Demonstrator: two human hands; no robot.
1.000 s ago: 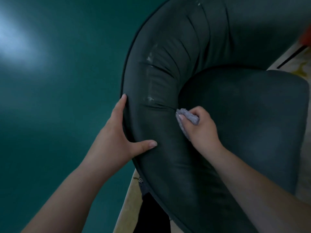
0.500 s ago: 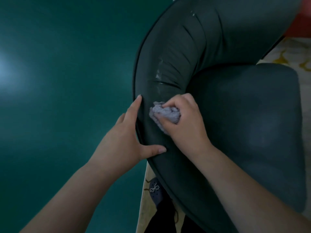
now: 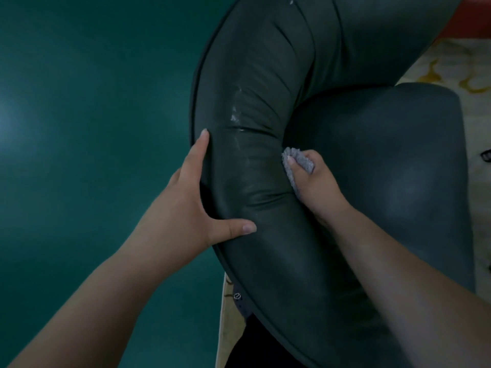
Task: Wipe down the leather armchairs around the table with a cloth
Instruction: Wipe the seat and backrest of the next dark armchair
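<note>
Gripping cloth (image 3: 299,162), your right hand (image 3: 317,187); left hand (image 3: 183,205) braces armchair (image 3: 265,75), fingers straight. Risk — white flecks beyond your fingertips get missed if strokes stop short.

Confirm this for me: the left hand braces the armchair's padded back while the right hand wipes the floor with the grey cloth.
Not quite. In the head view the right hand holds the grey cloth against the armchair, in the crease where the padded back meets the seat cushion, not on the floor. The rest stands: the left hand braces the padded back.
</note>
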